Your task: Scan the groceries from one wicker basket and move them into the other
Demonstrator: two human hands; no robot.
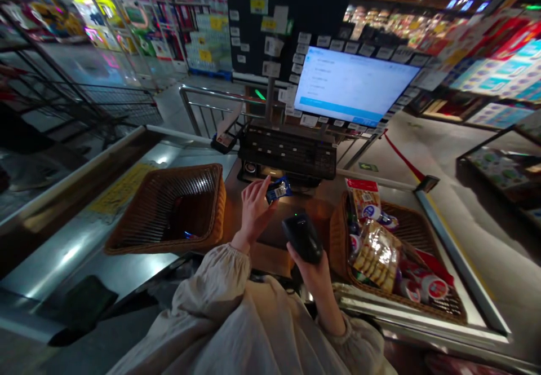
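Between the two baskets, my left hand pinches a small blue packet, its white barcode label turned up toward me. My right hand is wrapped around a black handheld barcode scanner, whose head points forward near the packet, with a small green light on top. To the left stands a brown wicker basket, its bottom dark with a small blue glint. On the right, another wicker basket holds sliced bread in clear wrap, red-and-white tubs and other packaged goods.
A black keyboard sits ahead on the counter, below a lit monitor edged with small labels. Left of it is a small black device with paper. Metal rails stand behind. A shopping cart is at far left.
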